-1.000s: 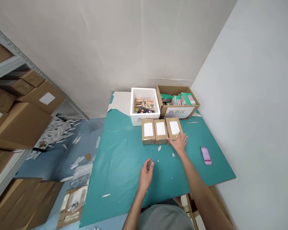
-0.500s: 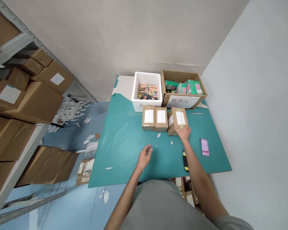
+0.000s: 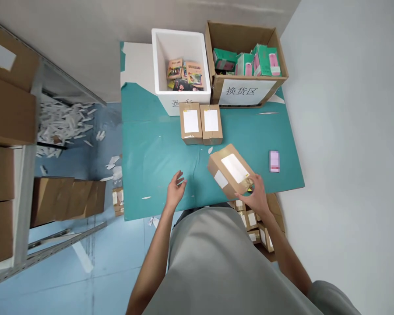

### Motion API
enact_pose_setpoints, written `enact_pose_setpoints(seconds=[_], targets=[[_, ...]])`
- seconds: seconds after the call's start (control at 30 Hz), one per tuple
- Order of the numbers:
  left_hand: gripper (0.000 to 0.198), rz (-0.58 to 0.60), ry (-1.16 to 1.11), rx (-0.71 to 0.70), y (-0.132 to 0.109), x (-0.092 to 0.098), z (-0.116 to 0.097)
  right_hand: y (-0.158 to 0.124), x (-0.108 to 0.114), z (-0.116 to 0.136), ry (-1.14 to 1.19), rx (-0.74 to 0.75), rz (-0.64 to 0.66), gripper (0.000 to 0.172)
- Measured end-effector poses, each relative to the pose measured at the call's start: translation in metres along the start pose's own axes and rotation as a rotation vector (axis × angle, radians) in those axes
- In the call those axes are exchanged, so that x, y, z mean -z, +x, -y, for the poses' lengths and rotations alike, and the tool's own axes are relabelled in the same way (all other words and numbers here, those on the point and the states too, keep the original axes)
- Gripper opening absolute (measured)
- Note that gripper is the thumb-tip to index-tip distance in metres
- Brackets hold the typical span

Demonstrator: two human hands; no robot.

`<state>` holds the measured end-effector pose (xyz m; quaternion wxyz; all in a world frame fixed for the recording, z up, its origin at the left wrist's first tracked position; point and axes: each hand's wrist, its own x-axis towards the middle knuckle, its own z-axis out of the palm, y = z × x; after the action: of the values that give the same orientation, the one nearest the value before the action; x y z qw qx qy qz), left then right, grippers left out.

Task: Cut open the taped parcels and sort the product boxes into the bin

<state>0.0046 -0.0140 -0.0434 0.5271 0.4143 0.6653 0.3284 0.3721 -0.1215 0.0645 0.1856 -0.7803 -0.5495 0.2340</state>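
Observation:
My right hand (image 3: 256, 195) grips one end of a small brown cardboard box (image 3: 230, 169) with a white label, held tilted over the near part of the teal table (image 3: 151, 148). My left hand (image 3: 175, 191) hovers over the table's near edge with its fingers loosely spread and nothing in it. Two more labelled brown boxes (image 3: 201, 123) stand side by side further back. Behind them are a white foam box (image 3: 180, 48) with small colourful packets and a cardboard carton (image 3: 246, 83) holding green and pink packets.
A phone (image 3: 274, 161) lies on the table at the right. Small labelled boxes (image 3: 254, 218) sit on the floor under the table's near right corner. Metal shelving with large cartons (image 3: 9, 113) stands at the left. Paper scraps (image 3: 62, 127) litter the blue floor.
My right hand has lifted the rightmost box from the row and pulled it toward me. The view has tipped downward. My left hand has stayed near the table's front.

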Motion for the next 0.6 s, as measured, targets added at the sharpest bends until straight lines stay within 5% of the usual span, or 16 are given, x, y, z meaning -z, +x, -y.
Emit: enact_pose_setpoints(seconds=[0.13,0.27,0.43,0.6], targets=[[0.088,0.008,0.059,-0.008,-0.002,0.008,0.006,0.015,-0.025,0.024,-0.003,0.224,0.321,0.093],[0.073,0.007,0.151,-0.007,-0.024,0.019,0.020,0.037,-0.057,0.037,-0.005,0.313,0.577,0.094],[0.065,-0.062,0.174,0.024,-0.055,0.018,0.038,0.046,-0.078,0.025,0.011,0.297,0.617,0.109],[0.090,-0.035,0.152,0.096,-0.049,0.017,0.059,0.024,-0.093,-0.017,0.064,0.174,0.554,0.133]])
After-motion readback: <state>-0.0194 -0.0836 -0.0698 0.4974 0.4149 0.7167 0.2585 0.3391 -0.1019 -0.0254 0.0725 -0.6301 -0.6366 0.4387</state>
